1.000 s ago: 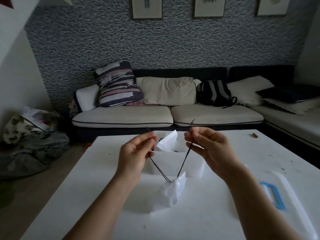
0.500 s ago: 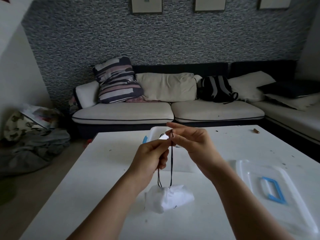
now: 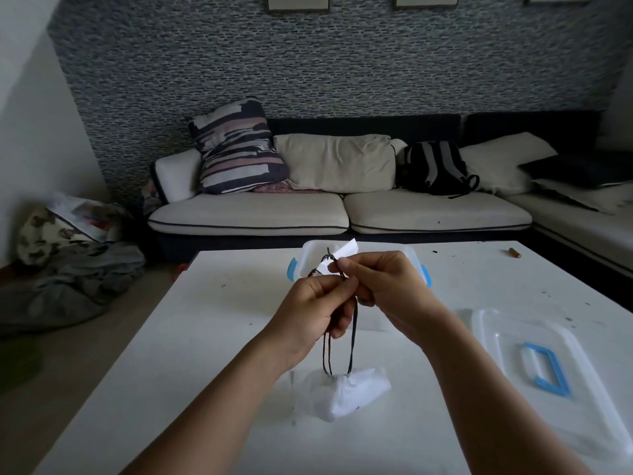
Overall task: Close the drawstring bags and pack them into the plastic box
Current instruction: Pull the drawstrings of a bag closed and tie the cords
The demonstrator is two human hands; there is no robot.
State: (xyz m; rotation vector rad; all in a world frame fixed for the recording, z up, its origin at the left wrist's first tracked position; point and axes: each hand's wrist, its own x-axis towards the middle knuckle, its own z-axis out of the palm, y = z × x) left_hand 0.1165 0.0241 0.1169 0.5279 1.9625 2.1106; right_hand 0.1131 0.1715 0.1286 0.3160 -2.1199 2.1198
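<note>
Holding white bag (image 3: 346,392) strings: hands (image 3: 349,296)

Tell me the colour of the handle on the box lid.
Light blue handle on the clear lid, seen in the head view.

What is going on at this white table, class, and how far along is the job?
A person is closing a small white drawstring bag, which hangs just above the white table from its dark cords. The left hand and right hand both pinch the cords near their upper ends, close together. The bag's mouth looks gathered shut. Behind the hands sits the open clear plastic box with blue clips, with something white in it. Its clear lid with a blue handle lies on the table to the right.
</note>
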